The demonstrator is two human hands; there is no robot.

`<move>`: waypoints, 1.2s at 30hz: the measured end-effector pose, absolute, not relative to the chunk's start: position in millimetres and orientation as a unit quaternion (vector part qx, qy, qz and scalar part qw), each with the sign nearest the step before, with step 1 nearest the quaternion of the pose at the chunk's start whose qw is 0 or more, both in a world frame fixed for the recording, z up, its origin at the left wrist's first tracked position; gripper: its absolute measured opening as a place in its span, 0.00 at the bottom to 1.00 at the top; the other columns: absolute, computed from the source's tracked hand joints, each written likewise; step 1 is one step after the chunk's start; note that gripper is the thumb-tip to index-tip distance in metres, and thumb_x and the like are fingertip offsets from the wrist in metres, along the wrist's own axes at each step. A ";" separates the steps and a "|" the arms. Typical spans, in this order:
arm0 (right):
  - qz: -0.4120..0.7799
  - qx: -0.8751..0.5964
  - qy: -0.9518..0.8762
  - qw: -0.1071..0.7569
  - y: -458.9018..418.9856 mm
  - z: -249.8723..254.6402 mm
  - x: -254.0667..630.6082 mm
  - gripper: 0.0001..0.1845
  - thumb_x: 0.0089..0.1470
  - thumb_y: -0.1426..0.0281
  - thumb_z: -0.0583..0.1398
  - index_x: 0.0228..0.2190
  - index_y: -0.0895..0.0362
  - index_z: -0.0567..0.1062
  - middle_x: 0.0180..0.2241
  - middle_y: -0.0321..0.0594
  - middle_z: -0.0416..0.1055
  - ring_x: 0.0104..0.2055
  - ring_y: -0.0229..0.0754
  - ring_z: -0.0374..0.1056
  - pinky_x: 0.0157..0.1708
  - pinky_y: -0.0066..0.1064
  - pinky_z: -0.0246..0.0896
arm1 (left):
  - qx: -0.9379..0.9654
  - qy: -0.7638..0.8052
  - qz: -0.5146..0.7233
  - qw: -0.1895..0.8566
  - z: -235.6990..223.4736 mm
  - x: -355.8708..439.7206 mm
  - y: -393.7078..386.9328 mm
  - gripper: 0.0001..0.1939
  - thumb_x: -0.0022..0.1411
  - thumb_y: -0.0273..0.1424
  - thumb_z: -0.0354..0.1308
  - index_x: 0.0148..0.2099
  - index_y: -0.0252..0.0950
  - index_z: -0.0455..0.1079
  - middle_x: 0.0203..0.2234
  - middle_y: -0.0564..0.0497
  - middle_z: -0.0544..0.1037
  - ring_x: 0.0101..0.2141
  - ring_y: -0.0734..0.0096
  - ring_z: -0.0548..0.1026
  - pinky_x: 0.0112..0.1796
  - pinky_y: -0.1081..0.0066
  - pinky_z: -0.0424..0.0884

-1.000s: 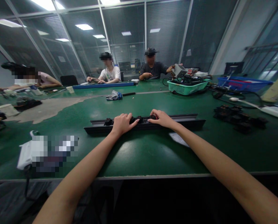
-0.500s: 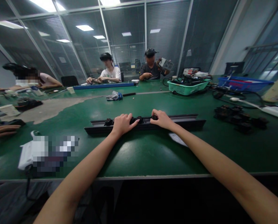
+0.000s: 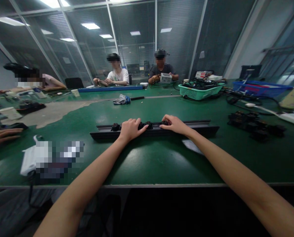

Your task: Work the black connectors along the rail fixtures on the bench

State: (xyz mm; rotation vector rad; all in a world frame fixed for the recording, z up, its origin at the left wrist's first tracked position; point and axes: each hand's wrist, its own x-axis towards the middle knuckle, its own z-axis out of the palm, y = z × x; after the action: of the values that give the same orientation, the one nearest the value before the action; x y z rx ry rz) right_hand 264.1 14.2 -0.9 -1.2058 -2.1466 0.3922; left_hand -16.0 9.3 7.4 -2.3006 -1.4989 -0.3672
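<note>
The left hand (image 3: 131, 129) lay over the long black rail (image 3: 196, 130), its thumb spread apart from the forefinger, with a dark block (image 3: 140, 125) partly visible in the gap between them; whether those fingers pressed on it could not be told, and the other fingertips were hidden beyond the rail. The right hand (image 3: 173, 125) had its thumb and forefinger closed on the black piece (image 3: 165, 123), which sat at the rail's channel, while its remaining fingers were curled and mostly out of sight. Just beyond the left thumb tip, between the two hands, a second block (image 3: 149, 125) sat in the channel, and an end block (image 3: 115, 127) sat in it to the left of the left hand's fingers. The rail lay across the green table (image 3: 142, 168), reaching out past the fingers on both sides. Well to the right of the right fingers was a pile of black parts (image 3: 255, 125); nearer the body than those fingers, a pale sheet (image 3: 193, 146) lay partly beneath the right forearm. Farther ahead of the left fingers rested a crumpled glove (image 3: 122, 99).
</note>
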 end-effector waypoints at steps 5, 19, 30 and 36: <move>0.139 -0.457 -0.816 0.325 15.4 -4.2 263.1 0.16 0.54 0.56 0.63 0.35 0.54 0.69 0.28 0.33 0.63 0.32 0.41 0.60 0.34 0.33 0.51 | -0.817 -0.529 -0.128 0.191 6.7 -16.2 10.1 0.35 0.72 0.59 0.39 0.47 0.37 0.74 0.40 0.38 0.82 0.42 0.51 0.78 0.36 0.63 0.66; 0.089 -0.475 -0.803 0.348 16.1 -7.0 261.7 0.11 0.49 0.61 0.61 0.30 0.52 0.67 0.28 0.35 0.66 0.33 0.43 0.61 0.35 0.32 0.51 | -0.818 -0.530 -0.129 0.183 9.0 -15.6 8.9 0.35 0.72 0.60 0.38 0.46 0.37 0.74 0.40 0.38 0.81 0.42 0.49 0.78 0.35 0.63 0.66; 0.059 -0.492 -0.799 0.340 16.8 -9.5 262.4 0.12 0.49 0.64 0.62 0.29 0.51 0.62 0.30 0.38 0.67 0.37 0.46 0.61 0.37 0.34 0.52 | -0.818 -0.528 -0.129 0.191 7.5 -15.7 9.9 0.35 0.72 0.60 0.38 0.46 0.37 0.73 0.40 0.38 0.82 0.42 0.50 0.79 0.35 0.64 0.65; 0.049 -0.494 -0.800 0.338 15.9 -10.2 262.4 0.11 0.49 0.64 0.62 0.29 0.51 0.63 0.30 0.38 0.67 0.37 0.46 0.61 0.37 0.33 0.52 | -0.815 -0.533 -0.124 0.193 7.7 -15.4 9.4 0.35 0.72 0.60 0.38 0.46 0.38 0.73 0.40 0.39 0.82 0.42 0.51 0.79 0.35 0.64 0.66</move>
State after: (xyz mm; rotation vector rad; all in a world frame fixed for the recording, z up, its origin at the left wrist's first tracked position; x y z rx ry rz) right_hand 262.4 15.9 -10.2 -1.2880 -2.0837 0.1273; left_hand -15.4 9.4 7.7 -2.2856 -1.4943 -0.3475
